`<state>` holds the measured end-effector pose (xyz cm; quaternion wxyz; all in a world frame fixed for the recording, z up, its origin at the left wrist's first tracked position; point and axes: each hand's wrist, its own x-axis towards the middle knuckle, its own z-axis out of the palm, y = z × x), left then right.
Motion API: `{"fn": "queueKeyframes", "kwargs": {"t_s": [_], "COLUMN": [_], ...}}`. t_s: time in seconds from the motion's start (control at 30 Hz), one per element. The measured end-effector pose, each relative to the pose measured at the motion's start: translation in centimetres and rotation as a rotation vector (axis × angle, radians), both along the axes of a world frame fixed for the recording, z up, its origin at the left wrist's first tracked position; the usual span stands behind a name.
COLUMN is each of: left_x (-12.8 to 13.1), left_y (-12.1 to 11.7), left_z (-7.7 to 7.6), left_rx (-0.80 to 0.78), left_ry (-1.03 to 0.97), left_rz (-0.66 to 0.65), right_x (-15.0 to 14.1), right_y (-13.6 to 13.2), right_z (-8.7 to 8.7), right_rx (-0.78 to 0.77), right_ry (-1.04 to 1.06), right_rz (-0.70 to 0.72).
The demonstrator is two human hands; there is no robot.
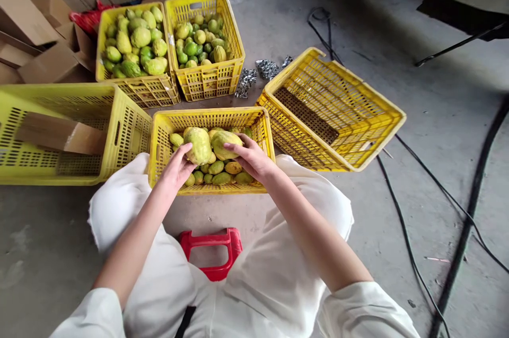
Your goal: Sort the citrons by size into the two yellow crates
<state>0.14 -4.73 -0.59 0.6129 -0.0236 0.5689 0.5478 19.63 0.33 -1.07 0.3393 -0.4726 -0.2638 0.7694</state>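
Note:
My left hand [178, 164] is closed around a large, bumpy, yellow-green lemon [198, 146], its thumb pressed on the fruit's side. A second large lemon [223, 144], smoother and paler, is held by my right hand [252, 156], the thumb lying across its top. Both fruits are side by side above a yellow plastic crate [210, 189] between my knees. Smaller green and yellow lemons [217, 168] fill the bottom of that crate. The fingers under both held fruits are partly hidden.
Behind stand two yellow crates, one of large lemons [140, 37] and one of smaller lemons [191, 49]. At left, a yellow crate [107, 147] holds a cardboard piece. An empty tilted crate [358, 165] is at right. A red stool [217, 273] is beneath me; black cables [473, 189] cross the floor.

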Motion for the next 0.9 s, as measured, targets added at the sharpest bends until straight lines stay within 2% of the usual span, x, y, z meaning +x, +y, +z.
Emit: {"fn": "queueKeyframes", "kwargs": {"t_s": [0.1,0.23,0.43,0.7,0.9], "left_x": [0.6,1.3,0.7,0.2,-0.2], "left_y": [0.0,0.2,0.1,0.0,-0.4], "left_z": [0.4,0.9,0.6,-0.8,-2.4], "left_rx": [-0.013,-0.04,0.027,0.157,0.274], "left_ry": [-0.033,-0.084,0.013,0.15,0.223], "left_rz": [-0.016,0.033,-0.012,-0.091,-0.077], "right_x": [-0.1,-0.1,0.1,0.4,0.3], "right_y": [0.0,0.2,0.3,0.8,0.9], "right_z": [0.2,0.4,0.0,-0.8,-0.5], "right_rx": [0.0,0.032,0.082,0.105,0.064], "right_ry": [-0.016,-0.109,-0.134,-0.089,-0.058], "right_rz": [-0.019,-0.04,-0.012,-0.085,-0.074]}}
